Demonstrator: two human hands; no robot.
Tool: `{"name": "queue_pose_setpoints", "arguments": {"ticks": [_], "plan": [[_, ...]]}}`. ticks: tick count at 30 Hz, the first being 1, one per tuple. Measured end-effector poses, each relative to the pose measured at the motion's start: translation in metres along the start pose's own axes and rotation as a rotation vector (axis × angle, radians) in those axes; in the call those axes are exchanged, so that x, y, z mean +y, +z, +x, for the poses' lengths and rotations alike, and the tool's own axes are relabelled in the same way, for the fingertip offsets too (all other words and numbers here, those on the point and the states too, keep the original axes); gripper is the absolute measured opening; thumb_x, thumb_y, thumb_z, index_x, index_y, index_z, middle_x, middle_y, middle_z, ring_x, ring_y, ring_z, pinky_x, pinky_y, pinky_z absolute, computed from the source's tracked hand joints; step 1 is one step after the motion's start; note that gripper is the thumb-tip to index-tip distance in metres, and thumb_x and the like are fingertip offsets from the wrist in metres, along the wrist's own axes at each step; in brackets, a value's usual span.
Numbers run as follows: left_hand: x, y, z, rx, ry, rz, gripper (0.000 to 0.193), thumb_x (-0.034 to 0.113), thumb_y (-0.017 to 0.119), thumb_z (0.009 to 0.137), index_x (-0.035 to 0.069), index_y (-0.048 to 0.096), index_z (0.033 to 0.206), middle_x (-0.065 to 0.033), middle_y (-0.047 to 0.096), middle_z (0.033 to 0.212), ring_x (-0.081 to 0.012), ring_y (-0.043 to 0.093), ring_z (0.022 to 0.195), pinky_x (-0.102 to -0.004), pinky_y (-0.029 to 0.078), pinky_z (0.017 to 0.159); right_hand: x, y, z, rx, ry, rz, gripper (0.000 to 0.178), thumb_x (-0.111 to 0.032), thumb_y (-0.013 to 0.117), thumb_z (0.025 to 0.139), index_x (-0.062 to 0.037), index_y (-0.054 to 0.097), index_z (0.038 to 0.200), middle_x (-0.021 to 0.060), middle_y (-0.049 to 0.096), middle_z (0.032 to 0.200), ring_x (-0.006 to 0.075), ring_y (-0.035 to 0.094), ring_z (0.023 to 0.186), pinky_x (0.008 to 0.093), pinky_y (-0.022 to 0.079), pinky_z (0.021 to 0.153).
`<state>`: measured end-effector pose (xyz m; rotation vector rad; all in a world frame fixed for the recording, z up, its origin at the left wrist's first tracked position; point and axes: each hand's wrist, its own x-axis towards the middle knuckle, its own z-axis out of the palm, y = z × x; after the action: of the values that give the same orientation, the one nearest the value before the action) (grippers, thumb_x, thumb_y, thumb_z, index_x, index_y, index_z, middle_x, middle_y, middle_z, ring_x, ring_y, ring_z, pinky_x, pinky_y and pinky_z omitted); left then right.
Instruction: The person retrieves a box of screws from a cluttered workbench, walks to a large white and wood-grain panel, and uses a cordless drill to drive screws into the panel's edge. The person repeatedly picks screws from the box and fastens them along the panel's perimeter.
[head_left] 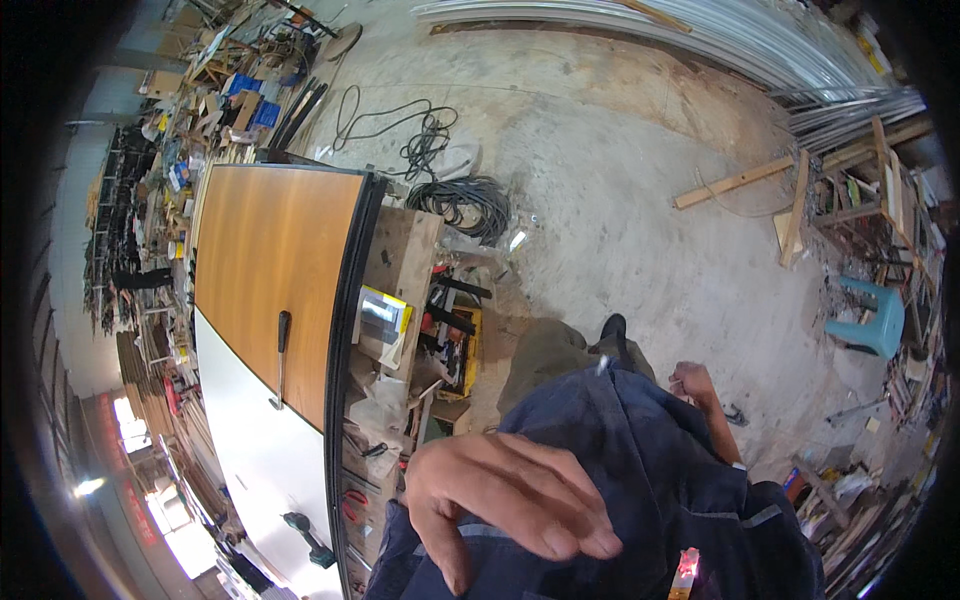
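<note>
My left hand [505, 490] hangs in front of my dark blue jacket [640, 450], fingers stretched and a little bent, thumb apart, nothing in it. Lower down at my right side, my right hand [692, 382] has its fingers curled in; whatever they hold, if anything, is hidden. To my left lies a large panel, part wood-grain [270, 240] and part white [250, 440], with a black edge. On it rest a black-handled tool with a hooked metal shaft [282, 350] and a cordless drill [310, 540]. A slim thing with a glowing tip [686, 570] shows close at the bottom.
Beside the panel, a shelf holds red-handled pliers [354, 503] and a yellow toolbox [466, 350]. Coiled black cable [465, 205] lies on the concrete floor [600, 180]. Long metal profiles [700, 40] line the far side. A teal stool [868, 318] and wooden boards [740, 182] are at right.
</note>
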<state>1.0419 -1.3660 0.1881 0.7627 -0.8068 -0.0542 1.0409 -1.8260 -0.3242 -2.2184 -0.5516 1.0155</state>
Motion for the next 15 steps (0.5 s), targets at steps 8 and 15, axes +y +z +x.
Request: {"name": "queue_pose_setpoints", "arguments": {"ticks": [8, 15], "plan": [[-0.02, -0.088, 0.081, -0.089, 0.004, -0.183, 0.073, 0.047, 0.06, 0.101, -0.016, 0.051, 0.137, -0.0452, 0.052, 0.132, -0.0605, 0.055, 0.118, -0.061, 0.046, 0.097, -0.101, -0.13, 0.11, 0.162, 0.583, 0.86, 0.024, -0.016, 0.063, 0.093, 0.0005, 0.067, 0.109, 0.0133, 0.072, 0.09, 0.0218, 0.069, 0.064, 0.0321, 0.056, 0.055], [0.004, -0.192, 0.144, 0.048, 0.162, -0.191, 0.074, 0.047, 0.071, 0.095, -0.013, 0.055, 0.137, -0.0387, 0.06, 0.128, -0.0531, 0.063, 0.112, -0.0558, 0.054, 0.089, -0.139, -0.185, 0.161, 0.079, 0.675, 0.726, 0.033, -0.022, 0.059, 0.099, 0.0046, 0.067, 0.118, 0.0182, 0.074, 0.095, 0.0273, 0.071, 0.069, 0.0399, 0.059, 0.063]]}}
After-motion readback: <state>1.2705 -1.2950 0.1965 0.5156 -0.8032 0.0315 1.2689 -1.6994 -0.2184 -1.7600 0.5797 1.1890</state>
